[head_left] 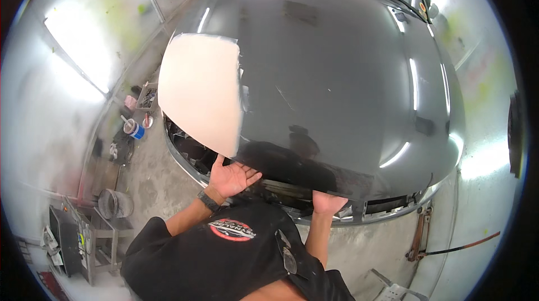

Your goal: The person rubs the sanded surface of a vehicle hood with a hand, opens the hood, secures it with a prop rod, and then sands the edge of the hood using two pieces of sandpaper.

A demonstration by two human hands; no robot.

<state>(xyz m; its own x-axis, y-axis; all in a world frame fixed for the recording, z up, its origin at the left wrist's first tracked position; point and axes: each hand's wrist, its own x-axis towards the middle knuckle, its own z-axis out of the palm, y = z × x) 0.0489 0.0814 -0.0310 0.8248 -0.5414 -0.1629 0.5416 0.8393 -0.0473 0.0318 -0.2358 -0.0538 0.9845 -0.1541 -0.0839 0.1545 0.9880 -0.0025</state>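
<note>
A dark grey car hood (331,82) spreads before me, with a pale beige patch (199,90) on its front left corner. By the lower tip of that patch, my left hand (229,180) is open, palm up and fingers stretched out, its thumb at the hood's front edge. My right hand (328,204) reaches up to the same edge farther right. Its fingers go under the hood and are hidden, so their grip does not show. Below the edge, a dark gap shows part of the engine bay (191,146).
On the floor at left are a blue-and-white tub (133,128), a crate (147,97) and a grey bucket (115,204). A stand (104,233) is at lower left. A jack-like tool (420,236) with a long handle lies at right. Pale walls rise on both sides.
</note>
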